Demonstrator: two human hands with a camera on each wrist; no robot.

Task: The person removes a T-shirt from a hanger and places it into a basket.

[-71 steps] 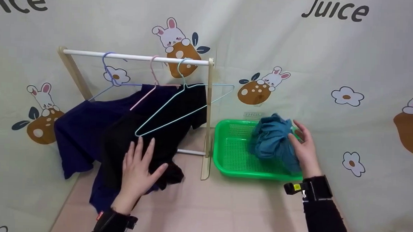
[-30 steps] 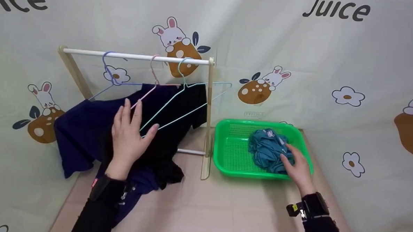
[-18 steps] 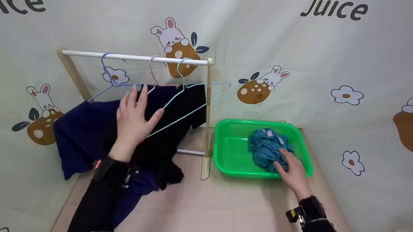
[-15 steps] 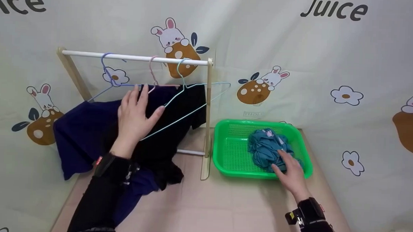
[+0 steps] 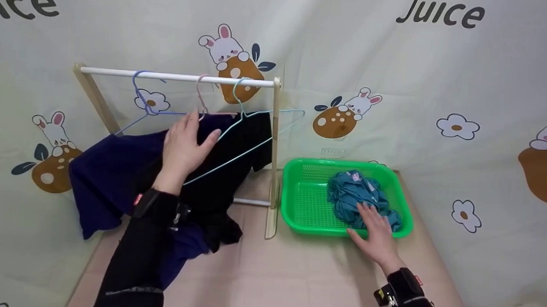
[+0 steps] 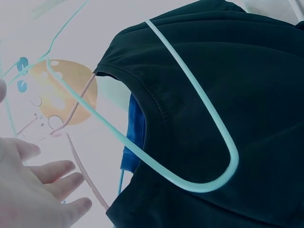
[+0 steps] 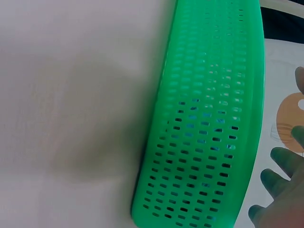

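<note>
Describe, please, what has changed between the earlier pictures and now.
The right hand let go of the teal garment, now lying in the green basket, and drew back toward its near rim. The left hand rose toward the pink hanger. Basket and rack stayed put.

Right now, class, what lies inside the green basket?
A crumpled teal garment lies inside the green basket. What is beneath the garment or within its folds cannot be seen; the right hand also hides part of it.
</note>
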